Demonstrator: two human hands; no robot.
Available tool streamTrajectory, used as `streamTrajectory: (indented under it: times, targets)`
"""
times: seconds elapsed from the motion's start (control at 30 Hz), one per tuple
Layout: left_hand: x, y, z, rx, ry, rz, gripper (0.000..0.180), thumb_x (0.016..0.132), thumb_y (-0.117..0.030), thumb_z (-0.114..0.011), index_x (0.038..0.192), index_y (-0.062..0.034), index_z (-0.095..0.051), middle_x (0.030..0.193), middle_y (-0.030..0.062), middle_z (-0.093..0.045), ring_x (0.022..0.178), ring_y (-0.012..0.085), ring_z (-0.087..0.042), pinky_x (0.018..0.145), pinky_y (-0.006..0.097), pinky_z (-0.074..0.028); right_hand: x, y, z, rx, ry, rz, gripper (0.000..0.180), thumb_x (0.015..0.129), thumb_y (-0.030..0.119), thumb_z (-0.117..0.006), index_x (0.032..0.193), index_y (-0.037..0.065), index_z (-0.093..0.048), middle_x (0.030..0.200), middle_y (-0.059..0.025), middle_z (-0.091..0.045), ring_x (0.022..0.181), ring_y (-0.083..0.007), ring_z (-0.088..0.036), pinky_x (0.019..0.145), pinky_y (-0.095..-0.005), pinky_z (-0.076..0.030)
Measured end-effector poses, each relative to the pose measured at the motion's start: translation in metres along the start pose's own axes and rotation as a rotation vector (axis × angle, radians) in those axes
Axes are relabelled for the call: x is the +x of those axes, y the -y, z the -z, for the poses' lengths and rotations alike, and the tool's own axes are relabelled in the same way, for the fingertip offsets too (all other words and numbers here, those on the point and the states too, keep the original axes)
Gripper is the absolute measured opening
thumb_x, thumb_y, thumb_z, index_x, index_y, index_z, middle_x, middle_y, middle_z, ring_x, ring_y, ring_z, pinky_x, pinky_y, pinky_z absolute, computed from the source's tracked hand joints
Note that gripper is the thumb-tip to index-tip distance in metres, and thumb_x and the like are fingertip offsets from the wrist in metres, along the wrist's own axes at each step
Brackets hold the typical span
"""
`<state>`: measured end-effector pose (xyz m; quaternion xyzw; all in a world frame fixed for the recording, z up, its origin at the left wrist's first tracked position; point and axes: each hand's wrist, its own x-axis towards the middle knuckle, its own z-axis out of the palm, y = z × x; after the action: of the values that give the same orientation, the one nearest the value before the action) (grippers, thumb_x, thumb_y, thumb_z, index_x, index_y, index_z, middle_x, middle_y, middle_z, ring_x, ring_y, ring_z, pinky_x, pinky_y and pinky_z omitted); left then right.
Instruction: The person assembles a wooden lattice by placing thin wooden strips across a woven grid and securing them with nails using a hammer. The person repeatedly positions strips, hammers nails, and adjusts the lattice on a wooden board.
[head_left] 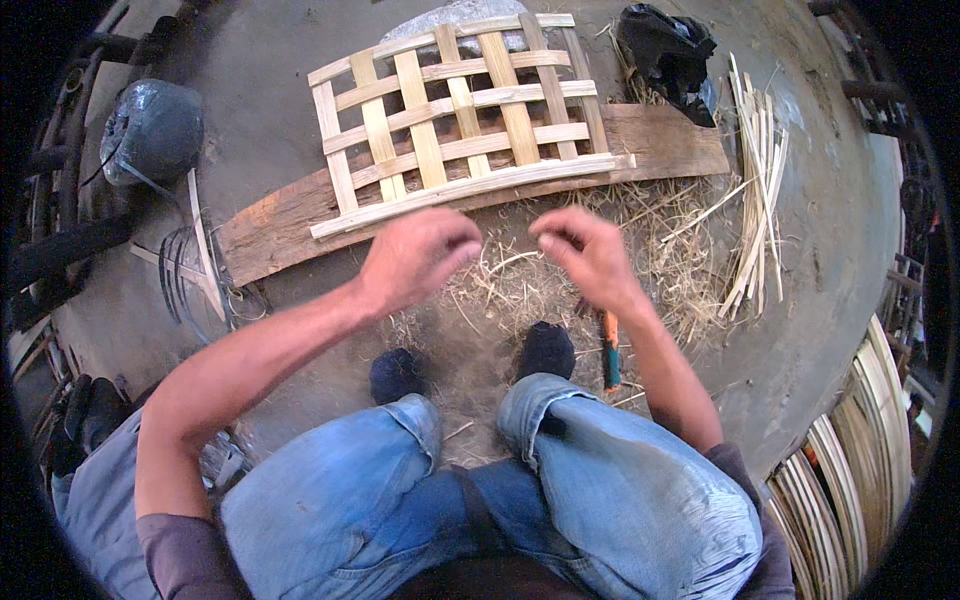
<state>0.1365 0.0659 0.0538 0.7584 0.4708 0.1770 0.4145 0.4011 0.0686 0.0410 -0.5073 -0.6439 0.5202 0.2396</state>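
Observation:
A woven panel of flat, pale bamboo strips [430,165] leans in front of me, its lower edge over a curved wooden plank [270,215]. Just below that edge is my left hand [418,258], its fingers curled in toward the thumb. My right hand [588,258] faces it a short way off, fingers bent in a pinch. Whatever either hand may hold is too small or hidden to make out. Under the right wrist, a tool with an orange and green handle [610,350] lies on the floor.
Curly shavings [660,240] litter the floor around the plank's right side. A bundle of thin strips [760,200] lies beyond them. A black plastic bag [665,55] is at the back, a dark wrapped bundle [150,130] at left. Long bent strips [850,460] are stacked lower right.

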Motion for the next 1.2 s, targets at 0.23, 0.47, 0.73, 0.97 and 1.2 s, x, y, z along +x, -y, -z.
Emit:
streamTrajectory:
  times: [0.23, 0.47, 0.73, 0.97, 1.2]
  targets:
    - [0.062, 0.009, -0.011, 0.023, -0.155, -0.029, 0.014, 0.091, -0.019, -0.068, 0.097, -0.0055, -0.068, 0.093, 0.0124, -0.068, 0.088, 0.0293, -0.067, 0.078, 0.041, -0.054, 0.047, -0.030, 0.012, 0.072, -0.320, 0.072, 0.018, 0.087, 0.006, -0.075, 0.104, 0.003, -0.071, 0.096, -0.0043, -0.073, 0.089, -0.0086, -0.065, 0.081, -0.0265, -0.053]
    - [0.090, 0.013, -0.029, -0.030, -0.147, 0.198, 0.018, 0.085, -0.014, -0.076, 0.096, -0.0029, -0.068, 0.090, 0.0104, -0.071, 0.080, 0.0216, -0.070, 0.073, 0.035, -0.056, 0.063, -0.045, -0.003, 0.187, -0.328, 0.070, 0.013, 0.087, 0.007, -0.077, 0.098, 0.004, -0.071, 0.089, -0.0013, -0.071, 0.084, -0.0069, -0.064, 0.077, -0.0244, -0.053]
    - [0.094, 0.016, -0.030, -0.046, -0.102, 0.274, 0.017, 0.084, -0.013, -0.075, 0.094, -0.0028, -0.066, 0.088, 0.0102, -0.071, 0.077, 0.0205, -0.070, 0.071, 0.035, -0.056, 0.068, -0.033, 0.007, -0.017, -0.261, 0.103, 0.013, 0.084, 0.005, -0.077, 0.096, 0.004, -0.073, 0.089, -0.0059, -0.074, 0.082, -0.0122, -0.069, 0.074, -0.0276, -0.054]
    - [0.091, 0.022, -0.036, -0.041, -0.147, 0.214, 0.020, 0.086, -0.016, -0.073, 0.100, -0.0037, -0.066, 0.093, 0.0114, -0.067, 0.084, 0.0248, -0.067, 0.074, 0.038, -0.054, 0.074, -0.036, 0.017, -0.073, -0.189, 0.197, 0.015, 0.081, 0.003, -0.079, 0.094, 0.005, -0.074, 0.089, -0.0067, -0.074, 0.081, -0.0164, -0.070, 0.072, -0.0288, -0.055]
    - [0.085, 0.030, -0.044, 0.155, -0.222, 0.034, 0.024, 0.087, -0.022, -0.073, 0.103, -0.0054, -0.065, 0.101, 0.0118, -0.062, 0.098, 0.0310, -0.061, 0.086, 0.042, -0.053, 0.070, -0.025, 0.020, -0.132, -0.289, 0.298, 0.014, 0.079, 0.002, -0.079, 0.091, 0.006, -0.073, 0.091, -0.0067, -0.074, 0.083, -0.0208, -0.070, 0.072, -0.0318, -0.055]
